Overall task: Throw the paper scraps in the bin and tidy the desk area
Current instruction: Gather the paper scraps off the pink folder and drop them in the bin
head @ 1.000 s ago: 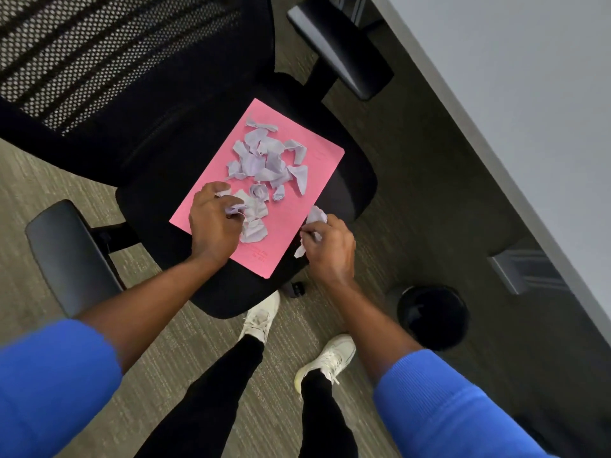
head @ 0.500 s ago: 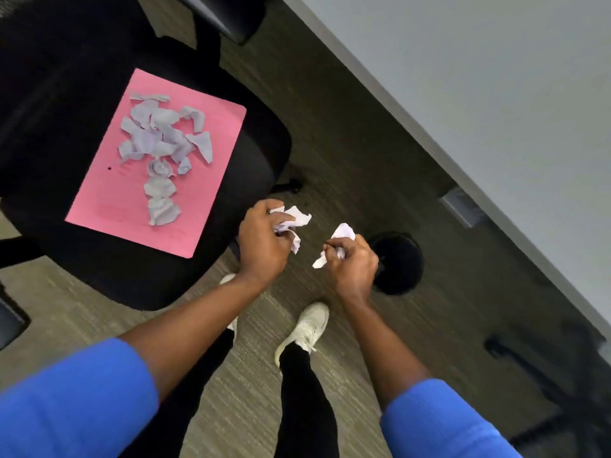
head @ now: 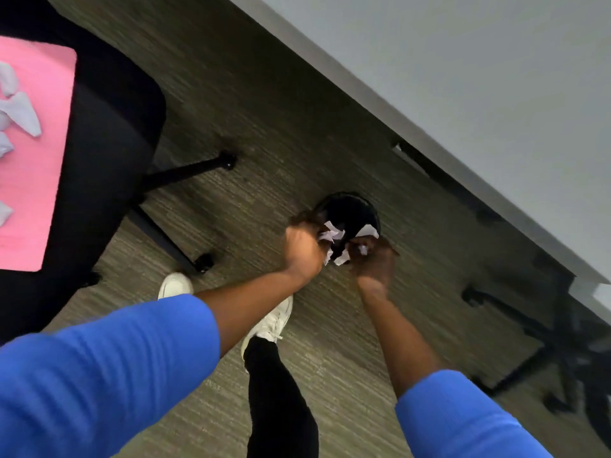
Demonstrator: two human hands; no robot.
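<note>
**Over the bin: two fistfuls of scraps ready to drop**

Above the bin [head: 350, 209], a round black one standing on the carpet just short of the desk [head: 463, 77] edge, both hands meet with paper in them. To do this step well, each fist should be brought squarely over the dark mouth before the fingers loosen; light torn paper flutters, so letting go low and close to the rim is, I judge, the safest way to keep bits off the carpet. Opening one hand at a time would also help.

The left hand [head: 302, 247] is curled tight around a wad of paper scraps [head: 330, 235], white corners poking out toward the bin. The right hand [head: 375, 257] is likewise clenched on its own scraps, one triangle sticking up over the bin's near rim and a smaller bit below. Motion blur hides the exact finger positions, but neither hand looks loosened.

Well away from the bin, more scraps [head: 20, 114] lie on a pink sheet [head: 36, 180] on the chair seat [head: 105, 137], so further trips seem needed.
</note>
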